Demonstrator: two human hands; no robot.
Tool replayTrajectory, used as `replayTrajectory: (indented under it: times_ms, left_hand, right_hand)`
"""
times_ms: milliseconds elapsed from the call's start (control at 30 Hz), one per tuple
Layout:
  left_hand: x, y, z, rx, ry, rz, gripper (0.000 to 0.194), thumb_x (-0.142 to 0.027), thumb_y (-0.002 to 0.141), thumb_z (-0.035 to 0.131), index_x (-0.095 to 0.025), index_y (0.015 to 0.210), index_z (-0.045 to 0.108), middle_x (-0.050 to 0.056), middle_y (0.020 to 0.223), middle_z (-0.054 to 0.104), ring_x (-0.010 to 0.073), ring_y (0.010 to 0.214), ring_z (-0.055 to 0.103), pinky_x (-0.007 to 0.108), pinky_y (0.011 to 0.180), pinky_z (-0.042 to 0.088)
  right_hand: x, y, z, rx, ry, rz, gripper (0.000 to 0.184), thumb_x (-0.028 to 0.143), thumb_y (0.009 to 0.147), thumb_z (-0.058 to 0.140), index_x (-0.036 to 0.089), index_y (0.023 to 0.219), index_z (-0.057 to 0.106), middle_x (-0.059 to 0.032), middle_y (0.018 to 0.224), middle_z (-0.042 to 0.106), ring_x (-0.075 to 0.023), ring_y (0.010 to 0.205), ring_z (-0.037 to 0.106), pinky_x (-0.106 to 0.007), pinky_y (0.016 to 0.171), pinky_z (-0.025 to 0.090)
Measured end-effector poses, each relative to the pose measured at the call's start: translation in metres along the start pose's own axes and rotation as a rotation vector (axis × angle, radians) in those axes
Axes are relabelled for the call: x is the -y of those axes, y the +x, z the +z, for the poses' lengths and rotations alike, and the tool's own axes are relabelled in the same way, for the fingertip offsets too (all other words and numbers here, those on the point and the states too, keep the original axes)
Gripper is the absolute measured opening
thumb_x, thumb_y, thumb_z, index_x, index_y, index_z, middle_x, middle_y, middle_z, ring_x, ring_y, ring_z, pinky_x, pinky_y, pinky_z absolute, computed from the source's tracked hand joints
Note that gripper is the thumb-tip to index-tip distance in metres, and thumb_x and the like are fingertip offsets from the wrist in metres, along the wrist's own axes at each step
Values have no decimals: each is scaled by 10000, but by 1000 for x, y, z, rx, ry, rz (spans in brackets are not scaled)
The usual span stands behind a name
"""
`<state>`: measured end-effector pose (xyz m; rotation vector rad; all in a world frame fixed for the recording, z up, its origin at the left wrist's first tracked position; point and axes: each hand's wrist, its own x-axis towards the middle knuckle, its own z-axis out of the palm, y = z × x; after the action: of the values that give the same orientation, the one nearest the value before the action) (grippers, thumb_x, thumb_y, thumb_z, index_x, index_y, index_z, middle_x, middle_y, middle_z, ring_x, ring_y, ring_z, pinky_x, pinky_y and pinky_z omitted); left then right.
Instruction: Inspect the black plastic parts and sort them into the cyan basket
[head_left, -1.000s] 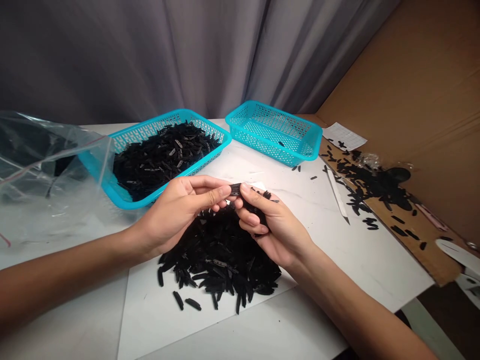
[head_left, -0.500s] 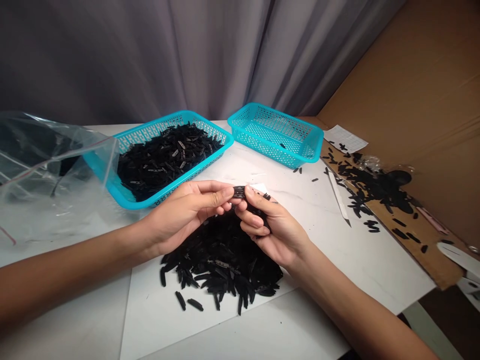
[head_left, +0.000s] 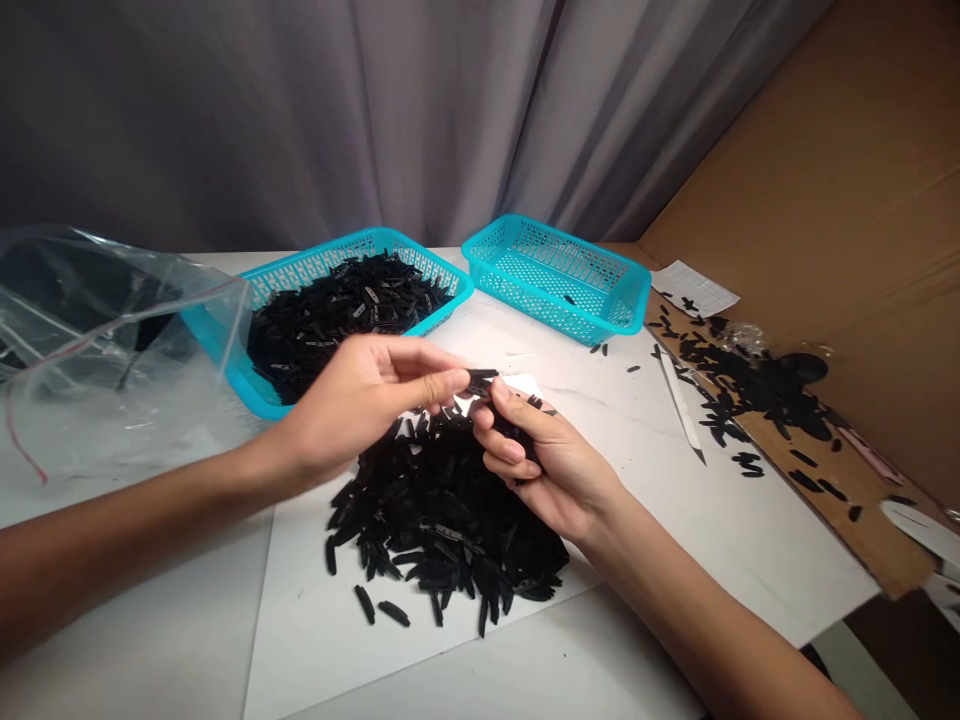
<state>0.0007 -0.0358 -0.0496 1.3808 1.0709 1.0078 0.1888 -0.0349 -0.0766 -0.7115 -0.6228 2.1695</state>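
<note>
My left hand (head_left: 382,395) pinches a small black plastic strip (head_left: 482,375) between thumb and fingers, above the pile. Just to its right, my right hand (head_left: 536,440) is closed, its thumb tip at the near end of the same strip. More black strips (head_left: 517,435) are gathered in the curled right fingers; how they lie there is partly hidden. Below both hands a heap of black strips (head_left: 450,520) is spread on a white sheet (head_left: 315,650). A few lie loose at its front, and one paler strip shows slots along its face.
A turquoise basket (head_left: 259,405) full of black strips stands at back left, partly behind a clear plastic bag (head_left: 97,370). Another turquoise basket (head_left: 555,310) at the back holds one small black piece. Rightward lie a white pointed tool (head_left: 681,405), scattered black pieces (head_left: 772,385) and cardboard (head_left: 832,520).
My left hand has turned and risen slightly, and the strip at the fingertips now shows edge-on instead of its slotted face. My right hand stays almost in place. The view has shifted slightly.
</note>
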Motion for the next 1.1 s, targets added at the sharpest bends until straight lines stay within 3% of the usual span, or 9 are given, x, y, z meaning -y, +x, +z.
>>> replayTrajectory:
  times_ms: [100, 167, 233, 333, 467, 667, 833, 967, 1100]
  left_hand:
    - [-12, 11, -29, -68, 591, 310, 111, -315, 853, 732, -228, 848, 800, 20, 835, 776, 188, 778, 677, 288, 754, 494]
    - [-17, 19, -53, -276, 992, 496, 142, -280, 885, 667, -238, 918, 798, 37, 927, 781, 229, 889, 669, 339, 872, 456]
    - [-17, 27, -76, -348, 1267, 473, 208, -268, 909, 604, -203, 955, 796, 80, 923, 773, 269, 905, 649, 381, 871, 430]
    - [-5, 40, -100, -220, 1245, 309, 157, -211, 845, 650, -205, 884, 802, 58, 800, 761, 236, 761, 626, 345, 803, 423]
    - [14, 52, -109, -62, 1117, 277, 156, -221, 839, 659, -246, 844, 813, 50, 835, 767, 244, 783, 629, 331, 801, 411]
    - [17, 51, -103, 31, 1028, 263, 124, -328, 830, 707, -279, 775, 806, 34, 816, 754, 243, 754, 604, 335, 797, 407]
    - [-3, 25, -61, -122, 849, 404, 219, -303, 874, 694, -288, 1069, 793, 43, 1041, 756, 281, 1035, 604, 360, 985, 401]
    - [-11, 0, -18, 327, 696, 483, 348, -192, 906, 659, -288, 1234, 721, 55, 1174, 712, 233, 1056, 645, 309, 926, 467]
    - [-5, -3, -9, 498, 717, 450, 407, -165, 950, 579, -283, 1334, 647, 83, 1202, 661, 214, 1025, 637, 294, 870, 480]
  right_hand:
    - [-1, -1, 1, -47, -87, -31, 234, 267, 847, 804, 107, 751, 663, 8, 737, 591, 6, 480, 405, -83, 363, 233]
    - [-1, -2, 2, -43, -168, -26, 259, 276, 865, 785, 103, 727, 651, 5, 741, 585, 7, 479, 395, -97, 372, 213]
    - [-1, -3, 2, -32, -237, -12, 270, 289, 866, 782, 107, 720, 645, 6, 735, 581, 5, 477, 388, -113, 381, 192]
    - [-1, -5, 4, -24, -309, 20, 262, 301, 836, 808, 119, 734, 650, 6, 716, 580, -8, 477, 389, -137, 389, 166]
    - [-2, -5, 5, -33, -362, 34, 262, 309, 816, 821, 129, 738, 647, 10, 696, 571, -21, 484, 397, -161, 400, 147]
    - [-4, -4, 6, -44, -405, 24, 258, 327, 800, 825, 144, 760, 649, 14, 710, 568, -30, 500, 391, -184, 414, 140]
    - [-4, -5, 6, -61, -479, 60, 252, 311, 755, 849, 175, 868, 669, 44, 663, 545, -46, 518, 407, -182, 431, 191]
    - [-7, -6, 5, 0, -590, 60, 198, 260, 771, 813, 170, 801, 639, 65, 622, 488, -55, 527, 410, -184, 452, 243]
    - [-6, -6, 4, 58, -600, 102, 220, 215, 736, 830, 173, 810, 627, 66, 674, 498, -48, 536, 404, -186, 456, 250]
